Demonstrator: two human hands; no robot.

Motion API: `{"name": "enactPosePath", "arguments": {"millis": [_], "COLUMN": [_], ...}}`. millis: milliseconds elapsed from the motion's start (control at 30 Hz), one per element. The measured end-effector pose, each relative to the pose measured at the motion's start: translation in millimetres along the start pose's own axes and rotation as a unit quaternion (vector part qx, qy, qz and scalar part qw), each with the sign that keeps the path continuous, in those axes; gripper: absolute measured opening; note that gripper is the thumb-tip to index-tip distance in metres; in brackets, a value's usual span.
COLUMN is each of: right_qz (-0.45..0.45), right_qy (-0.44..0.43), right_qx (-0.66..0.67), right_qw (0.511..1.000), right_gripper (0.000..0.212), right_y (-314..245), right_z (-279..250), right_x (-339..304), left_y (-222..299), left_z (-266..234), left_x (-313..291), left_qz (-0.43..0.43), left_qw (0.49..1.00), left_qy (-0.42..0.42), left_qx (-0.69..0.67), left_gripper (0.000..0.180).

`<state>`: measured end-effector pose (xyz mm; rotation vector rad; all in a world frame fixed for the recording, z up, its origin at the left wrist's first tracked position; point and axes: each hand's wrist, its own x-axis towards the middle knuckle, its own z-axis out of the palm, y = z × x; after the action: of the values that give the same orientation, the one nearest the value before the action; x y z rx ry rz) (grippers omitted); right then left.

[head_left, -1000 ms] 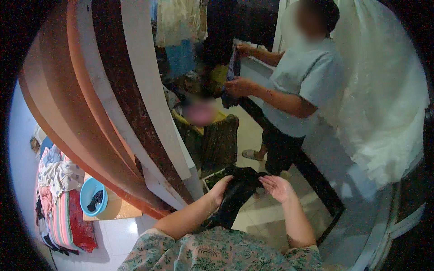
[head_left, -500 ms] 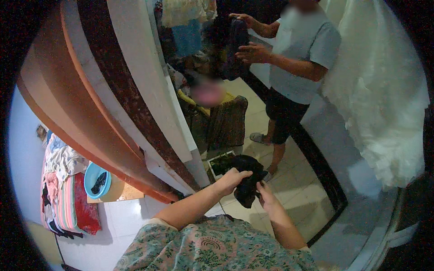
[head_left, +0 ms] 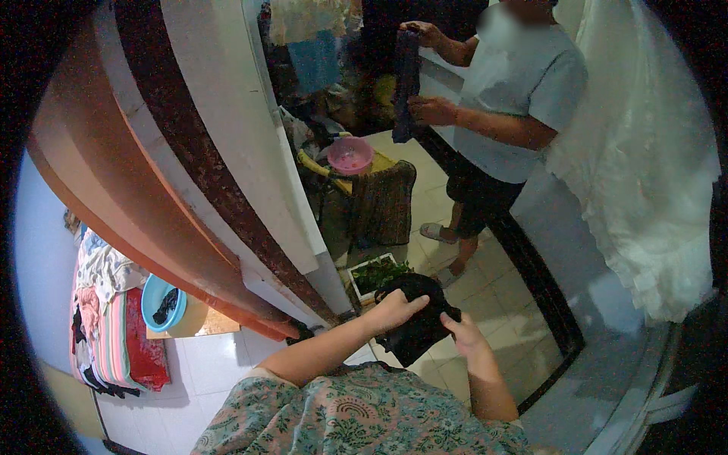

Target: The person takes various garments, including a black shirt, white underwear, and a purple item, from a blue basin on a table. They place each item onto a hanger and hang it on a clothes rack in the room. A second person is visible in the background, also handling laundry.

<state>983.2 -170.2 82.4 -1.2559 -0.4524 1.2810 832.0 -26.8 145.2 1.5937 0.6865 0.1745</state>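
A black piece of cloth (head_left: 415,327), perhaps a small garment, hangs between my two hands in front of me. My left hand (head_left: 396,309) grips its upper left part, thumb on top. At its right edge my right hand (head_left: 462,332) pinches the fabric. The cloth is spread fairly flat and its lower corner points down toward the tiled floor. Its exact kind cannot be made out. Beyond it, another person (head_left: 523,83) stands holding up a long dark cloth (head_left: 407,83) in both hands.
A white tray of green leaves (head_left: 371,274) lies on the floor just past my hands. A pink basin (head_left: 350,155) rests on a yellow-edged chair (head_left: 383,201). Left of the wall stand a blue basin (head_left: 163,303) with dark cloth and piled bedding (head_left: 114,326). White curtain (head_left: 644,167) hangs right.
My hands have spread the black cloth wider and flatter, and my right hand has shifted slightly right. The other person's dark cloth now hangs longer and narrower.
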Motion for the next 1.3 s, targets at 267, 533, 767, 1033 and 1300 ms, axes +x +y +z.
{"name": "enactPosePath", "arguments": {"millis": [267,533,767,1033,1300], "right_qz": [-0.081,-0.065,-0.188,-0.200,-0.302], "right_qy": [0.099,0.123,0.102,0.046,0.048], "right_qx": [-0.300,-0.364,-0.323,-0.233,-0.368], "right_qw": [0.945,0.921,0.922,0.951,0.878], "right_gripper": [0.027,0.034,0.035,0.027,0.029], "right_y": [-48,-82,-56,-50,-47], "right_z": [9,15,8,32,40], "right_x": [-13,6,13,6,1], "left_y": [-14,2,-18,-33,-27], "left_z": [-33,-55,-59,-83,-55], "left_x": [12,16,6,-20,-36], "left_qz": [-0.112,-0.098,-0.071,-0.074,0.177], "left_qw": [0.989,0.992,0.987,0.971,0.980], "left_qy": [0.040,-0.020,-0.017,-0.089,-0.052], "left_qx": [-0.087,-0.083,-0.144,0.207,0.078], "left_gripper": [0.042,0.045,0.046,0.051,0.078]}}
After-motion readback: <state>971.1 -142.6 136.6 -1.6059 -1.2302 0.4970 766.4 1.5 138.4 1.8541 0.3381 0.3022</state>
